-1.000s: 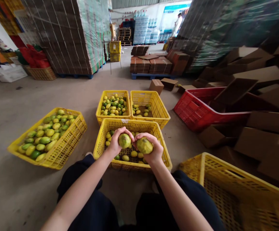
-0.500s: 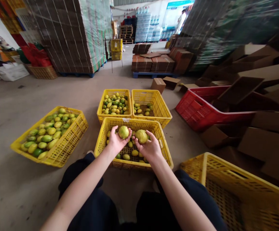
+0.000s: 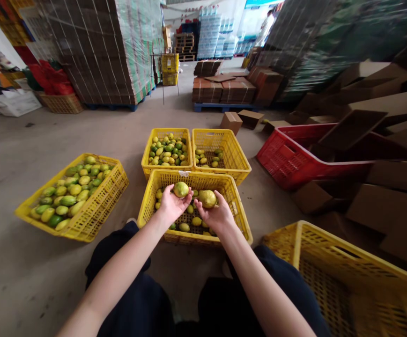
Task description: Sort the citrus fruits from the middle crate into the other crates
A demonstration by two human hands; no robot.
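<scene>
Right hand (image 3: 217, 216): palm up on my feed, gripping a rounded, yellowish citrus fruit (image 3: 207, 199), slightly nearer me.
Left hand (image 3: 173, 206): palm up, thumb and fingers cradling a rounded, yellow-green citrus fruit (image 3: 181, 189).
Held pair: side by side, apart, above the yellow lattice plastic crate (image 3: 196, 239); long axes I can't judge.
Rear crates (image 3: 171, 168): two, yellow plastic, holding more fruit.
Writing: white paper tag (image 3: 184, 173) on the crate's far rim, distant blue sign (image 3: 255, 3); neither legible.

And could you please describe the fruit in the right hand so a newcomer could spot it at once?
Find the front yellow crate in the central cluster of three. Over it, the right hand cradles a plump yellowish fruit. It looks bigger and duller yellow than the greenish fruit in the left hand.
</scene>
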